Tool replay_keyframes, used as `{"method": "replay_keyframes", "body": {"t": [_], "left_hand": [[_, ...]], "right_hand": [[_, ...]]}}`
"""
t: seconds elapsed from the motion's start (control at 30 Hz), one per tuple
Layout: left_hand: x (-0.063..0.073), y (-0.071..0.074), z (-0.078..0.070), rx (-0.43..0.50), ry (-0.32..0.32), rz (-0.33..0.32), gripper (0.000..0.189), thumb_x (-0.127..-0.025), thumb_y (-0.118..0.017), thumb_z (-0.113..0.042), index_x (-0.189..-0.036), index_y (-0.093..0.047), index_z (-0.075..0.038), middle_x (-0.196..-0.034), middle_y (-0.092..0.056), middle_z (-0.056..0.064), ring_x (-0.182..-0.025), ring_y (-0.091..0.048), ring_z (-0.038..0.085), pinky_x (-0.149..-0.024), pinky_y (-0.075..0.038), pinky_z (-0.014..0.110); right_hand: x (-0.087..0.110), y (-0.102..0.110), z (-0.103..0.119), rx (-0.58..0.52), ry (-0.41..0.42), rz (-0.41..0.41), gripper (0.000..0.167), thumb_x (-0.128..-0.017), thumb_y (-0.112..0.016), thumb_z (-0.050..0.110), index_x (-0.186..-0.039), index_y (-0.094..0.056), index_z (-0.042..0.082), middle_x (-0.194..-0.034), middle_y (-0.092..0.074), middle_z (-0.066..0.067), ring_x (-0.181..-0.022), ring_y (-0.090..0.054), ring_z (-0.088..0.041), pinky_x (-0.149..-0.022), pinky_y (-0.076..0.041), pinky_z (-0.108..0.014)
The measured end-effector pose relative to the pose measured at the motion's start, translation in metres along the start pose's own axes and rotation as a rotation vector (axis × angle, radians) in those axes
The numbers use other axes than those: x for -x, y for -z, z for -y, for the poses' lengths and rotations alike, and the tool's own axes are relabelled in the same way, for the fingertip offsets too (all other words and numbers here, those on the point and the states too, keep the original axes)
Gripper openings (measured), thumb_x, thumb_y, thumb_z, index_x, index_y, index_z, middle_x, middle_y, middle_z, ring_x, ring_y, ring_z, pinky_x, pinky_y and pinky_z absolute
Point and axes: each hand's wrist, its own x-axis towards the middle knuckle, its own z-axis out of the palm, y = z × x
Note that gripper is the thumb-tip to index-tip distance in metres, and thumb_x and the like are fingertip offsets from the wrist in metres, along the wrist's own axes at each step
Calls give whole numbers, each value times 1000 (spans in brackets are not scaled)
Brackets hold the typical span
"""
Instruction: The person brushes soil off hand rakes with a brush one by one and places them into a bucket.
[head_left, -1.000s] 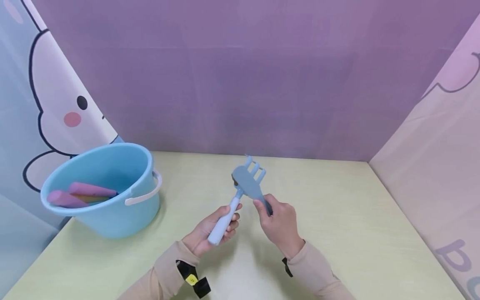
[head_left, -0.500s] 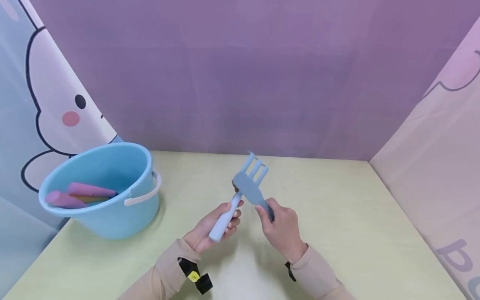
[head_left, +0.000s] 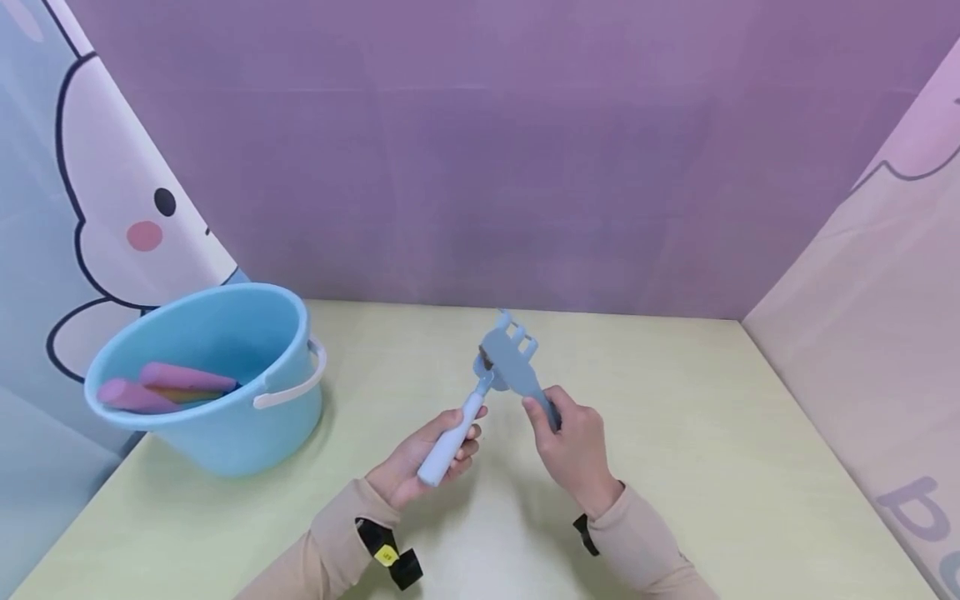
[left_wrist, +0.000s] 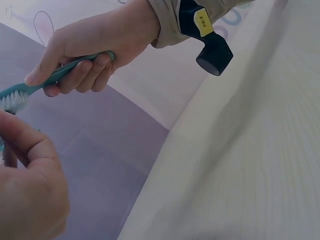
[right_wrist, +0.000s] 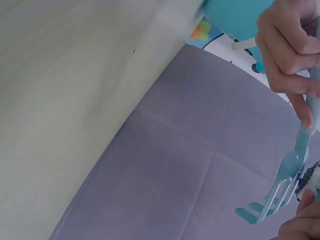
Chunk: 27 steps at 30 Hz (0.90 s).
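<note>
In the head view my left hand [head_left: 401, 473] grips the pale handle of a small blue hand rake [head_left: 452, 444], tines pointing up and away. My right hand [head_left: 576, 454] holds a blue-grey scrubbing brush [head_left: 512, 363] by its handle, its smooth back facing up over the rake's head. In the left wrist view the brush's white bristles [left_wrist: 14, 101] show just above my left hand [left_wrist: 32, 195]. The right wrist view shows the rake's tines [right_wrist: 272, 205] close to the bristles, which carry dark dirt. Whether they touch there I cannot tell.
A light blue bucket [head_left: 232, 450] with a white handle [head_left: 288, 393] stands tilted-looking at the left of the pale table [head_left: 712, 433]. Several things with pink handles [head_left: 187, 377] lie in it. A purple backdrop [head_left: 525, 167] rises behind the table, with printed cloths at both sides.
My right hand has shifted a little to the right with the brush, whose head moves over the rake's head. The rake's head has tilted slightly; my left hand stays almost in place.
</note>
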Motion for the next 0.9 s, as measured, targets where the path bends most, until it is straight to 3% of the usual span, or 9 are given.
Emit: {"method": "replay_keyframes", "body": {"t": [0.37, 0.63, 0.8, 0.9], "left_hand": [[4, 0, -2, -253, -4, -191, 27, -93, -49, -31, -114, -53, -15, -83, -52, -6, -66, -48, 1, -58, -42, 11], [8, 5, -11, -548, -32, -450, 45, -89, -56, -26, -126, -52, 0, -88, -53, 0, -64, -47, 8, -57, -42, 20], [8, 6, -17, -692, -63, -603, 39, -85, -62, -22, -118, -60, -2, -91, -61, 7, -71, -50, 14, -60, -43, 25], [8, 6, -17, -771, -89, -651, 34, -82, -65, -21, -112, -65, -6, -92, -64, 8, -75, -52, 17, -63, -44, 28]], "right_hand": [[-2, 13, 2, -73, -84, -34, 11, -83, -63, 6, -75, -57, 4, -50, -39, 8, -42, -29, 4, -37, -27, -15], [2, 24, 1, -51, -111, -54, 12, -84, -62, 7, -74, -57, 5, -50, -37, 9, -42, -28, 4, -38, -27, -15], [5, 30, 0, -68, -138, -19, 12, -85, -61, 9, -75, -57, 5, -50, -36, 9, -41, -28, 5, -37, -28, -15], [8, 35, -1, -73, -152, -8, 12, -86, -60, 9, -75, -58, 5, -50, -36, 9, -41, -28, 5, -37, -28, -16]]}}
